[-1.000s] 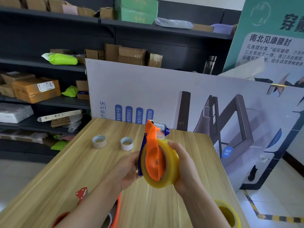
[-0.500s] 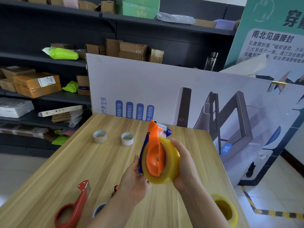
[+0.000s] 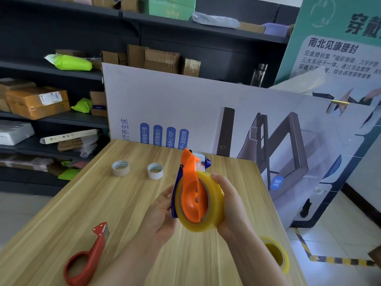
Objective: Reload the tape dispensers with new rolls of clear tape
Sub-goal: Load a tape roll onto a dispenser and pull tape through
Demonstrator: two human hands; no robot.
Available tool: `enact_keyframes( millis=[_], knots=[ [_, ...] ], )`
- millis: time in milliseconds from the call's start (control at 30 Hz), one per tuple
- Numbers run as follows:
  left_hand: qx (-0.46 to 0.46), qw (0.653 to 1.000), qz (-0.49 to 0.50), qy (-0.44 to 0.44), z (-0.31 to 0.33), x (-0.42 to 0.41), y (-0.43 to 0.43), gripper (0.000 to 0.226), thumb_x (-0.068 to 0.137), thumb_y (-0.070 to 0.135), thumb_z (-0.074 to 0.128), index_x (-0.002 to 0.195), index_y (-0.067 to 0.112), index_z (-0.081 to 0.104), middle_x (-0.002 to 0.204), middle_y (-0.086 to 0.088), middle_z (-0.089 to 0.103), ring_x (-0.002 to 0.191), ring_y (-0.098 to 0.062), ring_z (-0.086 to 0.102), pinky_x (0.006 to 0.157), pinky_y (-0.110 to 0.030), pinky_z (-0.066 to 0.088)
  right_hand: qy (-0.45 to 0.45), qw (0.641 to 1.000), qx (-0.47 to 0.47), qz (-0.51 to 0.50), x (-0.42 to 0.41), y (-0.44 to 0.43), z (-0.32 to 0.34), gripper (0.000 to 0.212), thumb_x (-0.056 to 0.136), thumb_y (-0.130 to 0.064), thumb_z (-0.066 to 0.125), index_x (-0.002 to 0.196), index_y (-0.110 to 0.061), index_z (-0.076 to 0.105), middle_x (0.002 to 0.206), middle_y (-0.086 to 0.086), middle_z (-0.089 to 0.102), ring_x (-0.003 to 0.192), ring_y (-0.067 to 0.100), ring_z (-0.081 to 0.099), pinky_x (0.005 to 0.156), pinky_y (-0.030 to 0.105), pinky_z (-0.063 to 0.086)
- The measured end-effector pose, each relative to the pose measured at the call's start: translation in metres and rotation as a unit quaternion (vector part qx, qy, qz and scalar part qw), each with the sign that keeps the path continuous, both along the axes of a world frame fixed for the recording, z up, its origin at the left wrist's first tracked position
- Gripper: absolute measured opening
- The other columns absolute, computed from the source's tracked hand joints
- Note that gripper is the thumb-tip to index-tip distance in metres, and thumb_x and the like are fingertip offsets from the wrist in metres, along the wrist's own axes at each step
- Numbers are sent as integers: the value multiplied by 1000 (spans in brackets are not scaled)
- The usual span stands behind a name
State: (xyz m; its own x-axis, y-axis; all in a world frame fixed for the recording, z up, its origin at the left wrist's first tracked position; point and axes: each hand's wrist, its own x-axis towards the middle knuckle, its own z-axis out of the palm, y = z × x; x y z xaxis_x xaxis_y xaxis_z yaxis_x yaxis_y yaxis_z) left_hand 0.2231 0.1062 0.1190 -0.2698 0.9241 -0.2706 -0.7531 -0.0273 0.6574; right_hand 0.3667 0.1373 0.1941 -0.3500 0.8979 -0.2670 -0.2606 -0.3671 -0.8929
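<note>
The right grip (image 3: pixel 234 205) curls round the tape roll (image 3: pixel 215 205), seated on the orange dispenser (image 3: pixel 190 186) held by the left grip (image 3: pixel 161 215) alongside. Best to press the roll squarely home while steadying the frame.

Single head-worn wide-angle view, forward and down, close over the wooden table (image 3: pixel 82 203), shelving (image 3: pixel 216 50) beyond.

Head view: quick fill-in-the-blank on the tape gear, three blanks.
1. The hand-held tape dispenser, carrying a clear tape roll, is ____.
2. The second dispenser, lying on the table, is ____.
3. At the table's far end stand ____ small tape rolls.
Missing words: orange; red; two.
</note>
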Motion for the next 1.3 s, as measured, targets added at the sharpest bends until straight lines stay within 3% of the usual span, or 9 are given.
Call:
enact_keyframes(
  millis=[100, 200, 367, 433, 733, 867, 1000, 1167, 1300],
  knots=[
    [7, 996, 50, 72, -1, -2, -1, 49, 74, 15, 67, 119, -5, 60, 113, -26, 65, 95, -35, 63, 77, -39, 55, -5, 1000, 3, 3, -1, -1, -2, 15, 78, -37, 69, 81, -23, 75, 84, 8, 75, 78, 26, 68, 77, 42, 55],
    [15, 982, 65, 175, -3, 1, -9, 20, 87, 1, 56, 103, 1, 68, 95, -16, 73, 82, -25, 68, 65, -28, 57, -3, 1000, 4, 0, -1, 2, -3, 16, 80, -36, 68, 76, -23, 76, 84, 9, 74, 77, 26, 68, 80, 44, 54],
    [18, 968, 62, 243, -2, 5, -23, 26, 92, 1, 51, 95, 12, 75, 85, -12, 73, 80, -22, 63, 81, -36, 48, -26, 1000, -6, -3, -1, 5, -6, 47, 71, -47, 70, 105, -15, 73, 103, 14, 75, 97, 33, 70, 94, 52, 52],
    [-5, 966, 51, 254, -6, 8, -22, 20, 92, 5, 55, 99, 11, 72, 87, -10, 74, 83, -21, 63, 84, -37, 47, -38, 999, -13, -8, -1, 4, -9, 42, 78, -47, 66, 105, -15, 71, 100, 14, 75, 94, 32, 71, 90, 49, 55],
    [-132, 974, 12, 181, -39, 25, -23, 15, 92, 4, 57, 87, 9, 70, 63, -1, 70, 69, -19, 55, 68, -28, 43, -98, 994, -39, 14, -2, -5, -35, 22, 89, -35, 54, 88, -16, 65, 80, 9, 68, 75, 27, 65, 75, 40, 53],
    [-210, 963, -11, 167, -66, 32, -25, 13, 89, 1, 59, 81, 5, 68, 54, -1, 65, 56, -16, 54, 60, -27, 40, -147, 986, -75, 30, 2, -5, -65, 23, 91, -39, 52, 89, -19, 62, 86, 8, 66, 87, 27, 63, 94, 47, 50],
    [-306, 934, -58, 174, -102, 39, -29, 8, 82, 0, 64, 76, 3, 69, 56, -8, 65, 47, -17, 59, 48, -23, 39, -220, 969, -85, 67, 9, -4, -103, 35, 90, -58, 49, 86, -26, 61, 102, 3, 67, 102, 24, 64, 101, 42, 47],
    [-381, 902, -141, 150, -137, 52, -44, 7, 80, 1, 64, 75, 3, 68, 60, -11, 67, 48, -18, 61, 45, -19, 37, -293, 945, -105, 100, 18, -11, -141, 48, 94, -59, 41, 85, -15, 58, 85, 3, 60, 75, 15, 57, 66, 22, 44],
    [-410, 876, -202, 155, -157, 59, -50, 15, 81, -1, 57, 84, 3, 71, 63, -8, 69, 56, -18, 65, 50, -21, 37, -309, 938, -132, 89, 23, -16, -171, 46, 93, -59, 42, 89, -14, 54, 84, 5, 56, 76, 18, 56, 67, 27, 45]
  ],
)
